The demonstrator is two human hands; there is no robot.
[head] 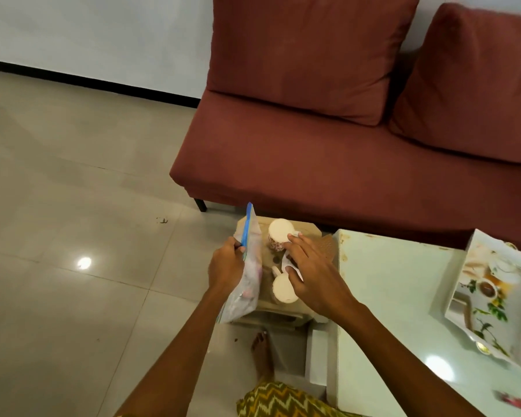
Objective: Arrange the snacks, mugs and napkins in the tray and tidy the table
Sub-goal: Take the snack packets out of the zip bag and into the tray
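My left hand (226, 266) grips a clear zip bag with a blue seal (248, 260), holding it upright over an open cardboard box (310, 228) on the floor. Two white mugs sit upside down in the box: a floral one (278, 234) at the far side and another (283, 291) nearer me. My right hand (309, 267) reaches into the box between the mugs, fingers spread and touching something white that I cannot identify. A floral tray (494, 296) lies on the pale green table (397, 311) to the right.
A red sofa (328, 152) with two cushions stands behind the box and table. A small red packet (513, 400) lies near the table's front edge. My bare foot (262, 353) is on the tiled floor beside the table leg.
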